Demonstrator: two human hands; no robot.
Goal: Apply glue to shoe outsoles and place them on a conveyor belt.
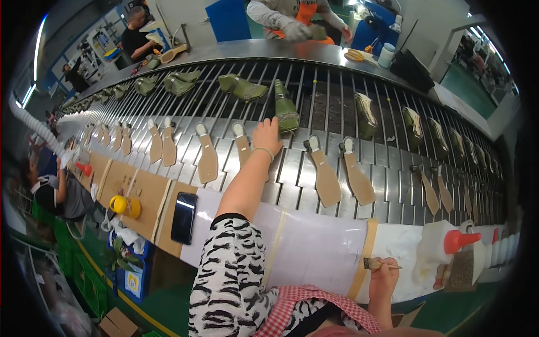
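Green shoe upper (287, 108): lying on the rod rack (343, 106) at 12 o'clock. My left hand (267, 137) is at its near end, fingers fairly narrow; can't tell if they grip it or only touch. Right hand (384, 279), 4-5 o'clock, is pinched round a brush (373, 263), bristles toward 9, over the lilac sheet (314, 241).

Doing it well, my take: grip the upper by its sides, lift straight clear of the rods so nothing snags. Keep my forearm off the tan sole (241, 146) at 10-11. Brush stays low, bristles away from the upper; wet or dry, can't tell. Mind the white bottle (435, 241) with the red nozzle at 4.

Writing: lettering on a co-worker's grey top (281, 7) at 12, partly cut off. Sticker (133, 282) at 8, too small to read. Phone (184, 218) at 8: dark screen, no text showing.
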